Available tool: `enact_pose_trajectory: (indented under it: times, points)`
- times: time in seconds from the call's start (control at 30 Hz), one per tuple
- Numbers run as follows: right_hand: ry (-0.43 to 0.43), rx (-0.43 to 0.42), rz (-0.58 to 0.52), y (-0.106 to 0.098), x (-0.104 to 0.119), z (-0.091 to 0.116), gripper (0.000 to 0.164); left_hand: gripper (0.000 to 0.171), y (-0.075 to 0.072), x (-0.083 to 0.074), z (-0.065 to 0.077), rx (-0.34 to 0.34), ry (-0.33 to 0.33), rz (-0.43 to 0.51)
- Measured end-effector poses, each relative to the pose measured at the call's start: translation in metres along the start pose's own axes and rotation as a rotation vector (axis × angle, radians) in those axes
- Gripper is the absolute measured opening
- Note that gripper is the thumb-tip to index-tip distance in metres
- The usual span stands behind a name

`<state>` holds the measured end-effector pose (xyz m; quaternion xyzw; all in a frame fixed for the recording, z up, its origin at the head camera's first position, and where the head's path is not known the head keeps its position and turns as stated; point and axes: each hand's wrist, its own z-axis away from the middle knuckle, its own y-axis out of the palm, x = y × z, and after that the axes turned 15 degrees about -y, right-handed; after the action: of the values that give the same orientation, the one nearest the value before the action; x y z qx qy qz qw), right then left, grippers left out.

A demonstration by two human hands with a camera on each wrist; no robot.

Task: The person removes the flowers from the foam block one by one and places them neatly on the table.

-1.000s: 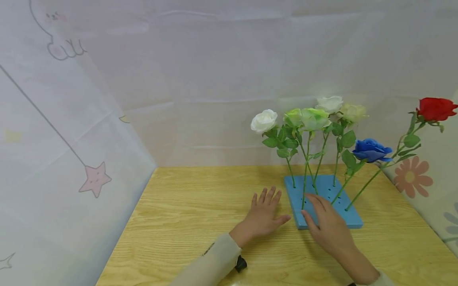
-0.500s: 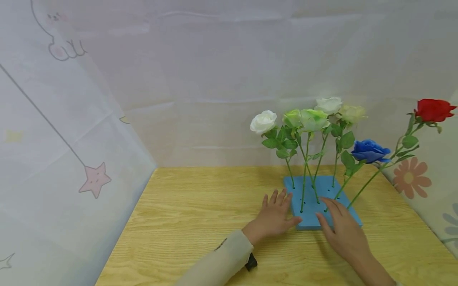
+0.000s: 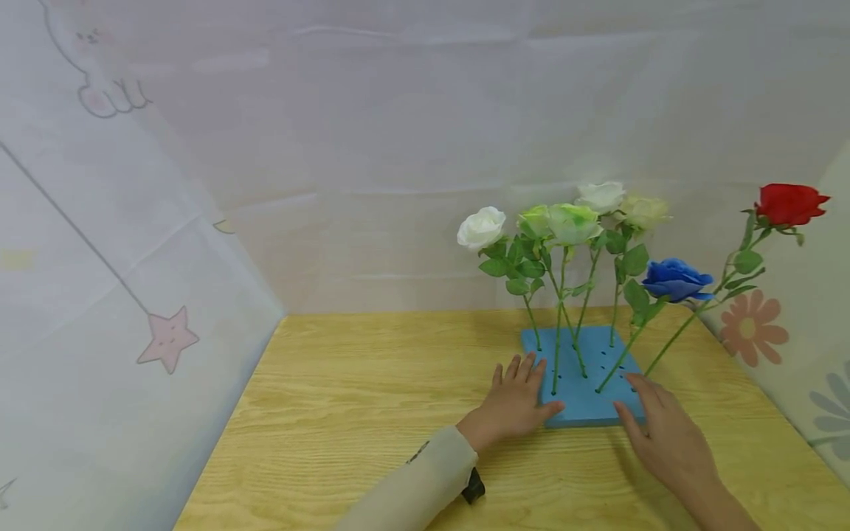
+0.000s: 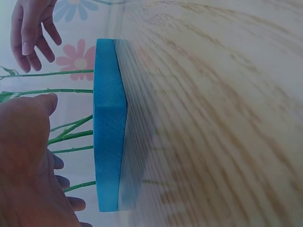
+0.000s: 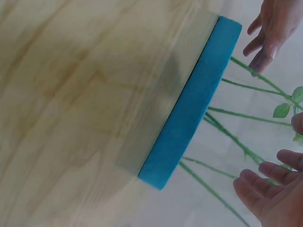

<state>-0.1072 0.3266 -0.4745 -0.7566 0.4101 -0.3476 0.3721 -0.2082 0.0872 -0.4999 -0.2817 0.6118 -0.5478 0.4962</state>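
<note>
A light-blue board with small holes lies on the table and holds several artificial roses by their stems. The white rose, green-tinged rose, blue rose and red rose stand over it, the red one leaning far right. My left hand is at the board's left edge, fingers spread. My right hand hovers by the board's right front corner, fingers relaxed with nothing in them. In the left wrist view the board's side shows beside the left palm.
The wooden table extends left of the board. A pale printed cloth hangs behind and along both sides. A black strap piece shows under the left sleeve.
My left hand has moved right to the board's left edge. My right hand has shifted right, from near the front left stem to the right front corner. The view has turned slightly.
</note>
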Motion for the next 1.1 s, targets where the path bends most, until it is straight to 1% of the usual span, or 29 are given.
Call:
enact_pose_trajectory:
  times: [0.3,0.4,0.57,0.73,0.87,1.1]
  points:
    - [0.013,0.070,-0.027,-0.007,-0.024,0.008,0.054,0.084,0.000,-0.006,-0.003,0.012,0.015,0.032]
    - [0.035,0.123,-0.052,-0.008,-0.033,0.011,0.055,0.081,0.000,-0.009,-0.005,-0.008,0.027,0.037]
    - [0.079,0.216,-0.085,-0.008,-0.046,0.015,0.061,0.079,0.002,-0.013,-0.009,-0.042,0.038,0.075]
    - [0.098,0.266,-0.100,-0.008,-0.056,0.017,0.065,0.078,0.006,-0.014,-0.014,-0.079,0.051,0.125]
    - [0.111,0.309,-0.114,-0.007,-0.064,0.018,0.070,0.075,0.007,-0.016,-0.017,-0.092,0.048,0.220]
    - [0.148,0.403,-0.177,-0.002,-0.077,0.021,0.083,0.070,0.009,-0.019,-0.023,-0.054,-0.007,0.454]
